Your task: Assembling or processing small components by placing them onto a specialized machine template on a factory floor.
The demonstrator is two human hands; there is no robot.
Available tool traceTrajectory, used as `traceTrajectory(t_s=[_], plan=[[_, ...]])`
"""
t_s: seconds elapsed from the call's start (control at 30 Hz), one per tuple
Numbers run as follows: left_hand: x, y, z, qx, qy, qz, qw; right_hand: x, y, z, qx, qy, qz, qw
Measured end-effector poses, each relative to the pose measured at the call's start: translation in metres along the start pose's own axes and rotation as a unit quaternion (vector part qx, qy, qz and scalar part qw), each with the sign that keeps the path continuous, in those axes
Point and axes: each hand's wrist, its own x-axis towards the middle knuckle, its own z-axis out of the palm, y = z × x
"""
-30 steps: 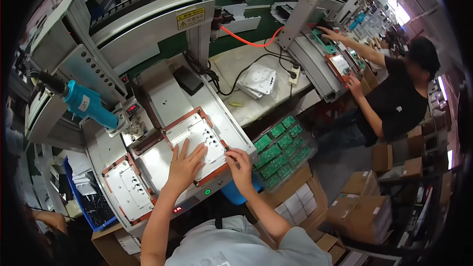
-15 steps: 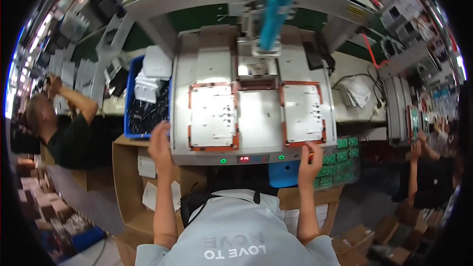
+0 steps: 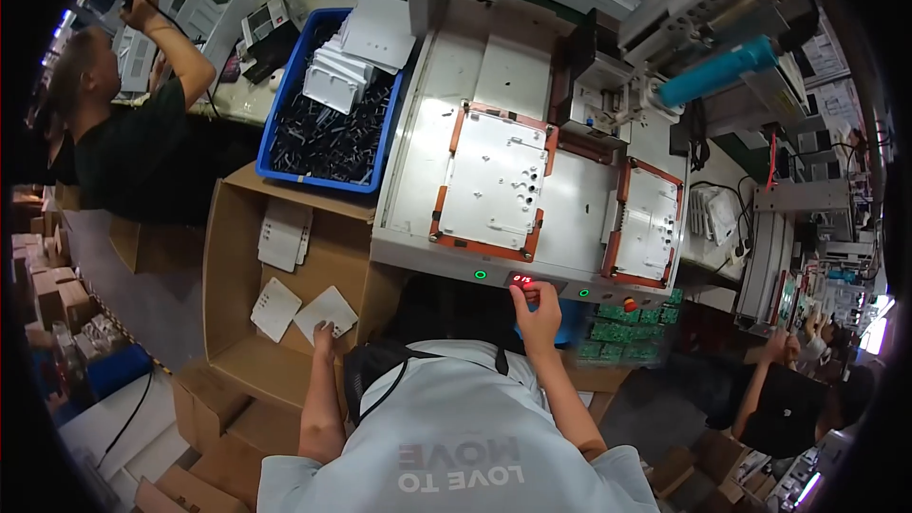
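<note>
My left hand is low over an open cardboard box, its fingers closed at the near edge of a white plastic panel. In front of the machine's small red display, my right hand has its fingers bent together; whatever is between them is too small or hidden to tell. Two white panels with small holes and posts lie on the machine bed, a left panel and a right panel. Each sits inside an orange-red frame, a left frame and a right frame.
A blue bin of small black parts and stacked white panels stands left of the machine. More panels are in the cardboard box. Green circuit boards lie at right. Other people work on both sides.
The view has swung left. My left hand has gone from beside the blue bin down to a panel in the box. My right hand has shifted left along the machine's front, its fingers drawn together.
</note>
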Motion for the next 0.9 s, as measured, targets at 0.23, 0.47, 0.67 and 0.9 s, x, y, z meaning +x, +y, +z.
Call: traceTrajectory(t_s=[0.23,0.47,0.67,0.9], plan=[[-0.011,0.013,0.028,0.027,-0.075,-0.038,0.996,-0.004,0.012,-0.008,0.004,0.039,0.091,0.995],[-0.015,0.024,0.039,0.029,-0.117,-0.046,0.992,0.0,0.079,-0.054,0.34,0.122,0.271,0.892],[-0.031,0.046,0.053,-0.008,-0.132,-0.057,0.99,-0.004,0.086,-0.052,0.395,0.133,0.275,0.866],[-0.037,0.053,0.05,-0.001,-0.129,-0.039,0.991,-0.002,0.082,-0.053,0.339,0.135,0.274,0.89]])
